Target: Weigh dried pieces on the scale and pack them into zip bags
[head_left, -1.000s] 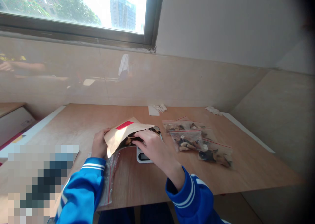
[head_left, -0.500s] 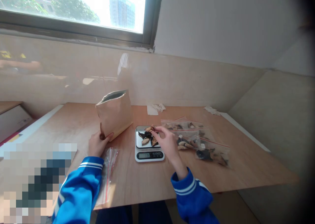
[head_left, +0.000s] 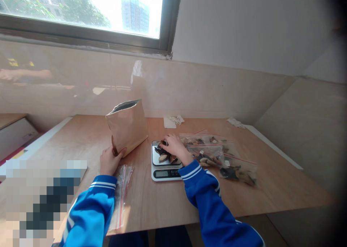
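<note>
A brown paper pouch [head_left: 127, 129] stands upright with its top gaping. My left hand [head_left: 110, 160] pinches its lower left corner between thumb and fingers. To the right sits a small digital scale [head_left: 157, 180] with a lit display. Dried slices [head_left: 163, 157], some dark and some pale, lie heaped on its shiny plate. My right hand [head_left: 175, 146] reaches over the plate from the right, its fingers closed on the slices at the back of the heap. The fingertips are partly hidden among them.
Several clear zip bags [head_left: 238, 173] of similar dried pieces lie right of the scale. Flat zip bags [head_left: 121, 192] rest beside my left forearm. White paper [head_left: 169, 122] and crumpled scraps [head_left: 235, 122] lie along the back. A blurred-out patch [head_left: 51, 196] covers the left front.
My right hand has moved left and farther back over the plate, down onto the heap. The slice it held above the scale is back among the others. My left hand stays on the pouch.
</note>
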{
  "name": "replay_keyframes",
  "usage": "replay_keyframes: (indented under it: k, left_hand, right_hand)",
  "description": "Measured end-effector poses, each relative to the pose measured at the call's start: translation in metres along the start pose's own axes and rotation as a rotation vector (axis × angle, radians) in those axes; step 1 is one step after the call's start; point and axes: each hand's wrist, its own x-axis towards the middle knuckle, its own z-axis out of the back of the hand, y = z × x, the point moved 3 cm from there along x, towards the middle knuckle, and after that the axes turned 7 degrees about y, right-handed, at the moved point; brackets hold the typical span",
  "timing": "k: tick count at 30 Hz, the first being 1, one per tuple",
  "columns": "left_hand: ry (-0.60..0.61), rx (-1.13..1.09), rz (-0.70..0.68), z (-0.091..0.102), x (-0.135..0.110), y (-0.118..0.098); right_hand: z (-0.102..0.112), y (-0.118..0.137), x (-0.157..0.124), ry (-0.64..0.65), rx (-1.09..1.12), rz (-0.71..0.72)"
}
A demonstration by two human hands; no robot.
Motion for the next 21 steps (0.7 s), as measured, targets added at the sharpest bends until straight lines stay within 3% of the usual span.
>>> replay_keyframes:
  k: [8, 17, 21]
  left_hand:
    - [-0.001, -0.011, -0.022, 0.001, -0.002, -0.002]
    - [0.000, 0.015, -0.025, 0.000, -0.001, -0.002]
    - [0.004, 0.030, -0.018, 0.000, -0.001, -0.001]
  right_hand:
    - [0.000, 0.004, 0.004, -0.030, 0.064, 0.004]
    - [0.004, -0.007, 0.007, -0.160, 0.323, -0.012]
    - [0.000, -0.005, 0.008, -0.135, 0.388, 0.017]
